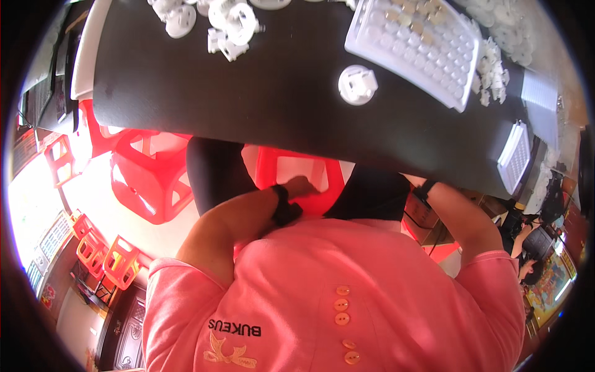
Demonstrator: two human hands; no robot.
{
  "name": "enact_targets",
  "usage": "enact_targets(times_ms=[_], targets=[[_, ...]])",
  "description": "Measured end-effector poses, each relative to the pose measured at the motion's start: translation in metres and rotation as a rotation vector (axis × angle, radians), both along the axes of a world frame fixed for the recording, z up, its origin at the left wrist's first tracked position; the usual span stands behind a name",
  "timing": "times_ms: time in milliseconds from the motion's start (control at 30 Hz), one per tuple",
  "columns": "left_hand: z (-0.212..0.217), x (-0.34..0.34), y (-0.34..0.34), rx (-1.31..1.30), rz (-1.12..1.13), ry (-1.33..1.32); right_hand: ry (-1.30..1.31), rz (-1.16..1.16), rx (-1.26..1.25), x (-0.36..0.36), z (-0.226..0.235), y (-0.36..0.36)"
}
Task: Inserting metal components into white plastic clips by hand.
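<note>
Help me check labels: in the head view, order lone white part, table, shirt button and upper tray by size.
Table
Upper tray
Lone white part
Shirt button

First two run out of frame.

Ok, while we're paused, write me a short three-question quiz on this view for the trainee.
1. True or false: the lone round white part lies on the dark table, apart from the large celled tray.

2. Where on that tray are the small tan pieces?
A) Along the edge nearest the person
B) Toward the end farthest from the person
C) Spread over every cell

3. Which of the person's hands is partly hidden at the table edge?

Key:
1. True.
2. B.
3. The right hand; the left hand shows against the red stool.
</note>
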State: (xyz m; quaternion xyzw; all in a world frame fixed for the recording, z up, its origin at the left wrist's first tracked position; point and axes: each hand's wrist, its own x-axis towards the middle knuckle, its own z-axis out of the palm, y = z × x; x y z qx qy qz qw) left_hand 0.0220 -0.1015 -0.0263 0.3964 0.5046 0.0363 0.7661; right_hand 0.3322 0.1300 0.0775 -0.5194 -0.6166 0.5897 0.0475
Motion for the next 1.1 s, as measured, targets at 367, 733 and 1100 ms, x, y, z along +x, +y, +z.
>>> enact_targets(times_ms=[367, 733, 1100], targets=[[0.027, -0.033, 0.120, 0.295, 0.501, -0.234, -0.266, 0.099, 0.350, -0.025, 0.004, 0.079], [-0.009, -0.075, 0.141, 0.381, -0.441, 0.324, -0.446, 0.106, 0.789, -0.095, -0.012, 0.085], [0.015, -0.076, 0.137, 0.483, -0.550, 0.305, -0.302, -0.036, 0.823, -0.039, -0.063, 0.083]])
